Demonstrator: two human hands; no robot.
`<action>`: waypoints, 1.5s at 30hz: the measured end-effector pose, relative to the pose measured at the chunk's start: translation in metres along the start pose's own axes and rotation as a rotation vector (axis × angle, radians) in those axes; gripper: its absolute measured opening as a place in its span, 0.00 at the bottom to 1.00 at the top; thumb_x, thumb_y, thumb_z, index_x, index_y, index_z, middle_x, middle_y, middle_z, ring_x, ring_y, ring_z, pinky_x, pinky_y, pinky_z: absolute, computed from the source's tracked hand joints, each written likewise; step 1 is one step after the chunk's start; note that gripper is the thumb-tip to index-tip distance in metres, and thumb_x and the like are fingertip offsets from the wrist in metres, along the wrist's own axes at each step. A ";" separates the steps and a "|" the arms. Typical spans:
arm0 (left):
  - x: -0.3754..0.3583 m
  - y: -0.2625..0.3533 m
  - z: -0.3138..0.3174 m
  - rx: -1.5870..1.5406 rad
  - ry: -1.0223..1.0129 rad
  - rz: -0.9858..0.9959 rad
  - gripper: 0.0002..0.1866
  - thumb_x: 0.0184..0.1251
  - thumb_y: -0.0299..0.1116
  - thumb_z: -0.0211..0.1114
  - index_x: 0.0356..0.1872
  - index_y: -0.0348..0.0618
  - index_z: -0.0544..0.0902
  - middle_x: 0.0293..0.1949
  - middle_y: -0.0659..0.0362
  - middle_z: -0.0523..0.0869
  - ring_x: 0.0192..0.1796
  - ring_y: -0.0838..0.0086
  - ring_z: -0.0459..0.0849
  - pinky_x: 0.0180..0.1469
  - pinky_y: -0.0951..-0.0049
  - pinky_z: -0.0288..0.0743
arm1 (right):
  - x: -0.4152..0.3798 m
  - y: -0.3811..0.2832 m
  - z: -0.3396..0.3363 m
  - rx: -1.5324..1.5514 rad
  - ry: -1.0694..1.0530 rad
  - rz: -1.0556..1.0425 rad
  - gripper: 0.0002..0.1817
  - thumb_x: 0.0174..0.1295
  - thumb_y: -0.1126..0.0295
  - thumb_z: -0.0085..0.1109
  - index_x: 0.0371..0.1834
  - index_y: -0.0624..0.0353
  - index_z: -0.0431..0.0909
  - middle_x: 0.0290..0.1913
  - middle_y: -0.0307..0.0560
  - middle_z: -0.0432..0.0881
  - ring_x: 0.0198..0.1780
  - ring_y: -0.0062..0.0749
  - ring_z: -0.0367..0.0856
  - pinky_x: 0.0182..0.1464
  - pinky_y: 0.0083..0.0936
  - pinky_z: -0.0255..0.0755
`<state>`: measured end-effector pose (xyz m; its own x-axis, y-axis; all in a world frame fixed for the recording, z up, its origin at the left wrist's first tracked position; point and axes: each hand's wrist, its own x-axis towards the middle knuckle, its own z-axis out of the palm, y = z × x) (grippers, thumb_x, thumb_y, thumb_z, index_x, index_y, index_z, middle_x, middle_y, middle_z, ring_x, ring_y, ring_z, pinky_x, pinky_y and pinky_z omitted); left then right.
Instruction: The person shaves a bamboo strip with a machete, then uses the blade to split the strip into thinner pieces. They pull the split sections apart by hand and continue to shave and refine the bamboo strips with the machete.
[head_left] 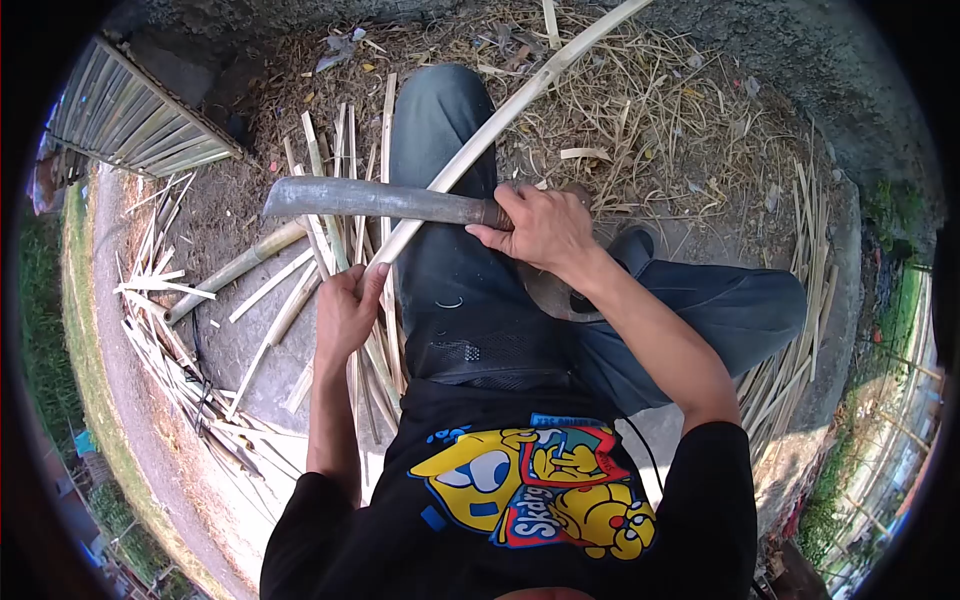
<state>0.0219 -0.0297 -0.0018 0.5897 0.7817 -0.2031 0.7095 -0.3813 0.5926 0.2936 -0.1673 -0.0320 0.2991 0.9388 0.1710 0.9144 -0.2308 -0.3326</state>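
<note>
A long pale bamboo strip (515, 100) slants across my raised thigh, from the lower left to the top of the head view. My left hand (348, 312) is closed round its lower end, the thumb lying along it. In my right hand (540, 228) is the handle of a machete, the fingers wrapped round it. The broad grey machete blade (350, 198) points left and lies across the top of the strip, over my thigh. Most of the machete's handle is hidden by my fingers.
Several split bamboo strips (165, 345) lie on the ground at left, near a bamboo pole (240, 268). More strips (812, 290) are stacked at right. Shavings (620, 130) litter the ground ahead. A slatted bamboo panel (135, 110) stands at upper left, and a concrete wall (850, 90) at upper right.
</note>
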 end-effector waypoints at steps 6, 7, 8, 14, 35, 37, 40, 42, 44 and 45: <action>-0.058 -0.113 -0.045 0.013 0.027 -0.024 0.33 0.75 0.51 0.63 0.16 0.35 0.64 0.13 0.56 0.58 0.21 0.73 0.55 0.24 0.61 0.50 | 0.044 0.195 -0.048 0.185 0.275 0.819 0.37 0.73 0.36 0.47 0.29 0.64 0.82 0.18 0.52 0.79 0.22 0.47 0.79 0.28 0.39 0.70; -0.059 -0.118 -0.045 -0.024 0.051 -0.008 0.33 0.75 0.52 0.63 0.16 0.36 0.64 0.13 0.57 0.57 0.21 0.73 0.55 0.24 0.61 0.50 | 0.032 0.218 -0.050 0.184 0.345 0.814 0.37 0.72 0.36 0.47 0.29 0.64 0.83 0.18 0.51 0.79 0.22 0.43 0.79 0.28 0.37 0.70; -0.052 -0.116 -0.043 -0.029 0.068 -0.006 0.33 0.75 0.52 0.63 0.16 0.36 0.64 0.13 0.57 0.57 0.21 0.73 0.55 0.24 0.61 0.50 | 0.029 0.230 -0.049 0.183 0.414 0.803 0.38 0.71 0.35 0.47 0.29 0.64 0.83 0.19 0.49 0.79 0.21 0.39 0.79 0.28 0.36 0.70; -0.022 -0.093 -0.018 0.081 0.190 0.025 0.33 0.75 0.52 0.63 0.17 0.36 0.65 0.13 0.56 0.59 0.20 0.73 0.56 0.23 0.62 0.54 | 0.023 0.175 -0.051 0.544 0.414 0.794 0.35 0.70 0.35 0.51 0.27 0.60 0.81 0.19 0.37 0.76 0.19 0.18 0.73 0.23 0.22 0.65; 0.000 -0.052 -0.015 0.437 0.462 0.242 0.21 0.70 0.45 0.69 0.21 0.43 0.76 0.14 0.49 0.77 0.17 0.53 0.78 0.23 0.59 0.70 | 0.037 0.012 0.010 0.012 0.115 0.031 0.35 0.68 0.30 0.47 0.39 0.56 0.76 0.18 0.52 0.80 0.25 0.54 0.85 0.29 0.49 0.79; -0.009 -0.065 -0.025 0.454 0.464 0.234 0.21 0.70 0.45 0.68 0.22 0.43 0.77 0.15 0.49 0.77 0.17 0.53 0.78 0.23 0.59 0.70 | 0.063 0.079 -0.006 0.120 0.179 0.371 0.34 0.72 0.34 0.45 0.34 0.57 0.77 0.15 0.44 0.76 0.19 0.40 0.81 0.24 0.42 0.74; -0.030 -0.076 -0.025 0.361 0.410 0.109 0.20 0.70 0.45 0.68 0.23 0.42 0.78 0.16 0.48 0.79 0.18 0.53 0.80 0.24 0.59 0.72 | 0.074 0.181 -0.044 0.302 0.212 0.774 0.36 0.73 0.37 0.46 0.25 0.60 0.81 0.17 0.49 0.79 0.23 0.44 0.82 0.29 0.41 0.73; -0.024 -0.084 -0.014 0.344 0.404 0.100 0.21 0.71 0.45 0.68 0.24 0.41 0.79 0.16 0.47 0.78 0.17 0.55 0.80 0.24 0.59 0.72 | 0.078 0.194 -0.062 0.284 0.289 0.796 0.36 0.73 0.37 0.46 0.24 0.59 0.81 0.17 0.48 0.79 0.22 0.43 0.81 0.29 0.41 0.72; -0.019 -0.070 -0.006 0.301 0.399 0.078 0.22 0.72 0.46 0.67 0.22 0.39 0.78 0.15 0.48 0.77 0.16 0.59 0.78 0.24 0.59 0.71 | 0.052 0.177 -0.060 0.188 0.300 0.616 0.37 0.72 0.35 0.46 0.23 0.60 0.81 0.17 0.48 0.78 0.23 0.41 0.81 0.30 0.39 0.71; -0.014 -0.075 -0.007 0.293 0.381 0.113 0.22 0.72 0.45 0.67 0.22 0.39 0.78 0.15 0.48 0.77 0.15 0.59 0.77 0.23 0.60 0.69 | 0.052 0.173 -0.057 0.189 0.287 0.624 0.37 0.72 0.35 0.46 0.23 0.60 0.81 0.17 0.48 0.78 0.23 0.41 0.81 0.30 0.39 0.71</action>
<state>-0.0427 -0.0088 -0.0381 0.5250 0.8315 0.1814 0.7603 -0.5540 0.3393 0.4832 -0.1731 -0.0278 0.8350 0.5359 0.1250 0.4942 -0.6304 -0.5986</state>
